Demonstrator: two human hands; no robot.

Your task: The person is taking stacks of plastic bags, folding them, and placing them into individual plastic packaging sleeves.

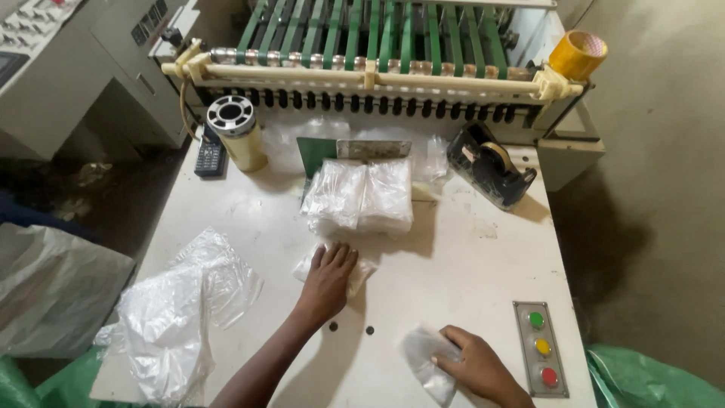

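My left hand (pixel 328 279) lies flat, fingers spread, on a small clear plastic bag (pixel 361 273) on the white table (pixel 453 257). Just beyond it sits a stack of clear plastic bags (pixel 361 198) below the machine's outlet. My right hand (pixel 474 364) is near the table's front edge, closed on a crumpled clear plastic bag (pixel 423 358).
A bag-making machine with green belts (pixel 377 34) spans the back. On the table stand a tape dispenser (pixel 489 165), a cylinder (pixel 239 132), a remote (pixel 209 157) and a three-button panel (pixel 541 350). Loose plastic sheeting (pixel 177 313) lies at the left. A yellow tape roll (pixel 578 54) sits on the machine's right end.
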